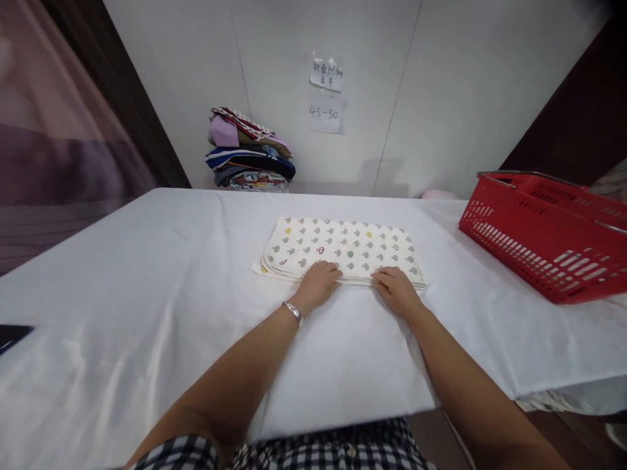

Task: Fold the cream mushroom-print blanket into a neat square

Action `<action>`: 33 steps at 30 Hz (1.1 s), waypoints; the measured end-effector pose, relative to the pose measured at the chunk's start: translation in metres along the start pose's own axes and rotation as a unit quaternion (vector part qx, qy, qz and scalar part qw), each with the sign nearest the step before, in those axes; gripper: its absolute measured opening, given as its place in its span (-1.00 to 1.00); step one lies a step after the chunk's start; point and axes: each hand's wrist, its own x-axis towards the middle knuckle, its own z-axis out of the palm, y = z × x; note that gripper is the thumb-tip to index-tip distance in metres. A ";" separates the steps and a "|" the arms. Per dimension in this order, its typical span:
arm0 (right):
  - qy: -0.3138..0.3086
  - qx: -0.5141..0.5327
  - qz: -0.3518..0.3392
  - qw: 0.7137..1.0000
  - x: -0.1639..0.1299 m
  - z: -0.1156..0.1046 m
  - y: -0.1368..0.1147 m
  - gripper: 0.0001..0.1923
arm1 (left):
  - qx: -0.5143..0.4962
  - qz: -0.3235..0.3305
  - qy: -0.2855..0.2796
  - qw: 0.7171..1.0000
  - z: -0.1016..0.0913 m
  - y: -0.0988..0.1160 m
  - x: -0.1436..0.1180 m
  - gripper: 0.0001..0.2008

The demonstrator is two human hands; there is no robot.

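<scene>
A folded cream cloth [343, 245] printed with grey, yellow, red and green mushroom shapes lies in several layers on the white-covered table [196, 313]. Its layers show along the near edge and at the rounded left corner. My left hand [319, 285], with a silver bracelet at the wrist, holds the near edge left of its middle, fingers curled over it. Farther right along that edge, my right hand [396, 290] grips the layers between thumb and fingers. The fingertips under the edge are partly hidden.
A red plastic basket [533, 241] stands at the table's right. Against the back wall rises a stack of folded fabrics [252, 153]. Two paper notes [326, 112] hang on the wall. A dark flat object [14, 336] lies at the left edge.
</scene>
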 end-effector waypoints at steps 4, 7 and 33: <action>-0.011 0.008 0.003 1.000 -0.002 -0.002 0.000 -0.71 | -0.006 -0.010 0.004 1.000 0.001 -0.001 -0.004 -0.83; -0.016 0.028 0.015 0.999 -0.005 -0.004 0.003 -0.70 | -0.011 -0.014 0.004 1.000 0.000 -0.001 -0.006 -0.86; 0.043 -0.038 0.317 0.947 -0.032 -0.007 0.059 -0.51 | -0.131 -0.538 0.158 0.818 -0.048 -0.089 -0.065 -0.45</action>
